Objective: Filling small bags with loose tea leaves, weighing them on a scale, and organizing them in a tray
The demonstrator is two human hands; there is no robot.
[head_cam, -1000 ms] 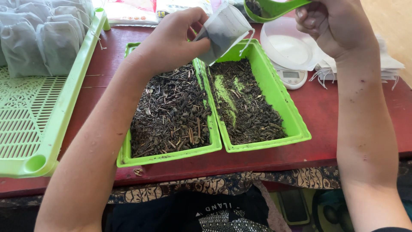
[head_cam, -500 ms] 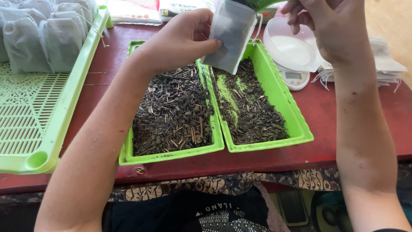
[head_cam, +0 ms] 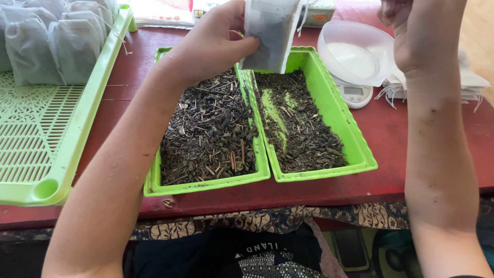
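The left hand pinches a small white bag above the two green trays of dry leaves. The right hand is up high; I cannot tell its grip. Leaves might spill if the bag tips
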